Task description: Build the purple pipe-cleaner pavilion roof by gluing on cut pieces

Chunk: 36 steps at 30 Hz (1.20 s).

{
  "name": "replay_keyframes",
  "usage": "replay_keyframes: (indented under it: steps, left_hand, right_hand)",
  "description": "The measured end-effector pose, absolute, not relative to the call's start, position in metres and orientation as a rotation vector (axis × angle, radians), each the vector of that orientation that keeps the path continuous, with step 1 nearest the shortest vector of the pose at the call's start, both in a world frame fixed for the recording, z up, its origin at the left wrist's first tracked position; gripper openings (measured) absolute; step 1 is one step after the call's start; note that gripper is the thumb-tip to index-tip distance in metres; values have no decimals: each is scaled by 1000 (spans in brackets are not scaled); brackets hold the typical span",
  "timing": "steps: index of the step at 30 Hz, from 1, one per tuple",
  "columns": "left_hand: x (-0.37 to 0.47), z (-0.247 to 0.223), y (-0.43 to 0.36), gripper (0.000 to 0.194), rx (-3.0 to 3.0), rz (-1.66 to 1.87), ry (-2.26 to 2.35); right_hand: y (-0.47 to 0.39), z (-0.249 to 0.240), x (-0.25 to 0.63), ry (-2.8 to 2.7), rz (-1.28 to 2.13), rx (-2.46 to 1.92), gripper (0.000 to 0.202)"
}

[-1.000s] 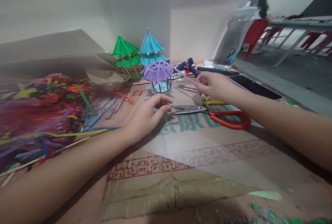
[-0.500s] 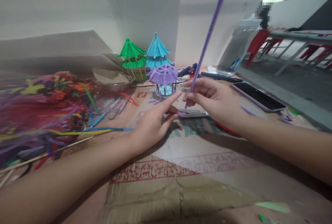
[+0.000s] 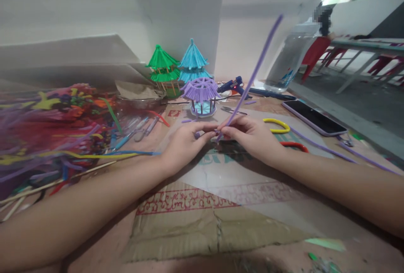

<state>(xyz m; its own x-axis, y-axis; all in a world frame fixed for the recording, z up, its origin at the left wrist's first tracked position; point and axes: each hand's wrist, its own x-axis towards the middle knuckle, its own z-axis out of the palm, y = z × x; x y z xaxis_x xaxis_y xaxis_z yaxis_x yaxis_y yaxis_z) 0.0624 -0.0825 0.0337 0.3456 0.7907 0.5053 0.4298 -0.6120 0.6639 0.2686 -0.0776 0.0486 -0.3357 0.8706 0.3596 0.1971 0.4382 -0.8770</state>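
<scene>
A long purple pipe cleaner (image 3: 257,70) slants up and to the right from the closed fingertips of my right hand (image 3: 260,138). My left hand (image 3: 187,144) is closed in a pinch at its lower end, fingertips meeting those of my right hand. A bit of purple pipe cleaner (image 3: 198,135) shows between the left fingers. Scissors lie under my right hand, their yellow handle loop (image 3: 279,125) and red loop (image 3: 295,145) showing, the blades mostly hidden. Just behind the hands stands a small purple pavilion (image 3: 201,92) with an open ring roof.
Green (image 3: 162,64) and blue (image 3: 192,60) pavilions stand at the back. A glue gun (image 3: 233,85), a phone (image 3: 315,117) and a large clear bottle (image 3: 287,62) are to the right. Colourful pipe cleaners (image 3: 57,138) pile up at left. Cardboard (image 3: 189,231) covers the table. Someone sits far right.
My right hand has come down and left, bringing the pipe cleaner's lower end to my left fingertips. The scissors' yellow loop has come into view beside my right hand.
</scene>
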Motion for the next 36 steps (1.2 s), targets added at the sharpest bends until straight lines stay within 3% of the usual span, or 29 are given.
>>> replay_keyframes:
  steps: [16, 36]
  left_hand:
    - [69, 37, -81, 10, 1959, 1067, 938]
    - [64, 32, -70, 26, 1682, 916, 896]
  right_hand:
    - [-76, 48, 266, -1749, 991, -968, 15]
    - [-70, 44, 264, -1771, 1081, -913, 13]
